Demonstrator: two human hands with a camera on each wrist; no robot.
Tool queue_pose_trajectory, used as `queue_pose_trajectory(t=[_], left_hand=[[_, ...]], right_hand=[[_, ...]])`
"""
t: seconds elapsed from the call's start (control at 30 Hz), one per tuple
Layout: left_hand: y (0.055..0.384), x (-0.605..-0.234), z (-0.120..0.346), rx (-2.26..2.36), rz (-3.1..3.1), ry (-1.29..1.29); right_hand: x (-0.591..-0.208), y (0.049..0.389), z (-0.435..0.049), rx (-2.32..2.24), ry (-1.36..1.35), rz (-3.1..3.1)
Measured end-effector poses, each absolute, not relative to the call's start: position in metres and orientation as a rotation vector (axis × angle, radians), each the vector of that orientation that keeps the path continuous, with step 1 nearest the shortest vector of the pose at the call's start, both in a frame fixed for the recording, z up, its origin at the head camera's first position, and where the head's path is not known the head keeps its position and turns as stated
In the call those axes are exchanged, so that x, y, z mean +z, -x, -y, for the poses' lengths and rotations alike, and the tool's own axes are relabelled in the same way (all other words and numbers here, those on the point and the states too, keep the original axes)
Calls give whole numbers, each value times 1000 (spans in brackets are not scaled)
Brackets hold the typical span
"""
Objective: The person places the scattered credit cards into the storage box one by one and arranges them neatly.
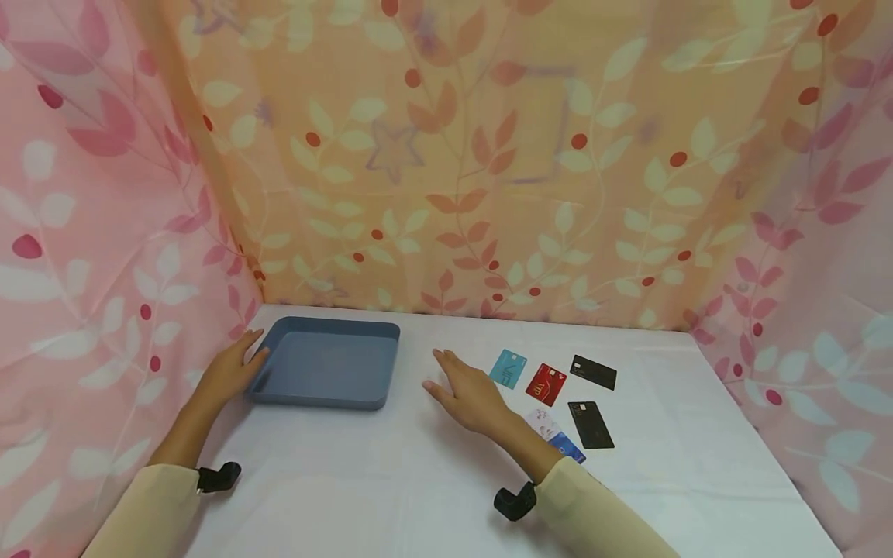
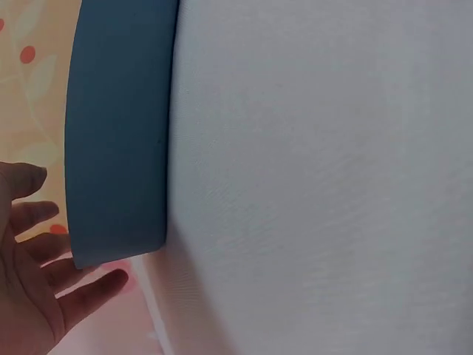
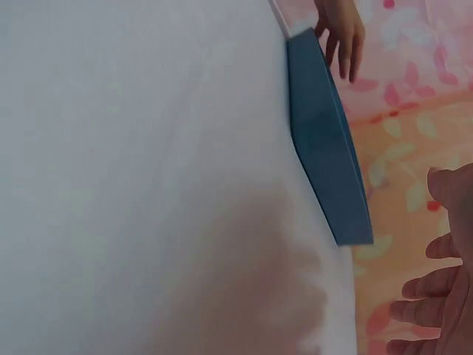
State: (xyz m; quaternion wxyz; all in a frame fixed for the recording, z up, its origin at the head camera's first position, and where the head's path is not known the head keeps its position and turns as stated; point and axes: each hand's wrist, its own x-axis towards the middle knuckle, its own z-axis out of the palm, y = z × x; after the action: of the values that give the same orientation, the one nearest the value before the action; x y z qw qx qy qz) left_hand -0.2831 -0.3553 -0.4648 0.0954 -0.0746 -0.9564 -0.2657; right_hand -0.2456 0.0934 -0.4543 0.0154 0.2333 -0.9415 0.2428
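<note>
A shallow blue-grey tray (image 1: pixel 321 402) lies on the white table. My left hand (image 1: pixel 232 367) is at its left side, thumb and fingers spread near the rim; whether they touch it cannot be told. In the left wrist view, the tray's outer wall (image 2: pixel 118 140) is beside those fingers. My right hand (image 1: pixel 470 393) hovers between the tray and several cards, fingers extended and holding nothing. Nearest it is a light blue card (image 1: pixel 508 369), then a red VIP card (image 1: pixel 546 384). Two black cards (image 1: pixel 593 372) lie farther right. A patterned white-and-blue card or pair (image 1: pixel 567 447) lies close to my right forearm.
Patterned cloth walls enclose the table: an orange-yellow one (image 1: pixel 453 155) at the back, a pink one (image 1: pixel 105 194) on the left and another (image 1: pixel 802 310) on the right. White cloth (image 1: pixel 391 480) covers the tabletop. Black wrist devices (image 1: pixel 515 502) stick out by both cuffs.
</note>
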Motion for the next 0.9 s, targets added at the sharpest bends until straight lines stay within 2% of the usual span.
queue_pose_trajectory(t=[0.43,0.9], left_hand=[[275,-477,362,-950,2808,163],[276,-485,369,-908,2736,135]], right_hand=[[-477,233,-39,666,-857,2969],[-485,233,-19,688,-894,2940]])
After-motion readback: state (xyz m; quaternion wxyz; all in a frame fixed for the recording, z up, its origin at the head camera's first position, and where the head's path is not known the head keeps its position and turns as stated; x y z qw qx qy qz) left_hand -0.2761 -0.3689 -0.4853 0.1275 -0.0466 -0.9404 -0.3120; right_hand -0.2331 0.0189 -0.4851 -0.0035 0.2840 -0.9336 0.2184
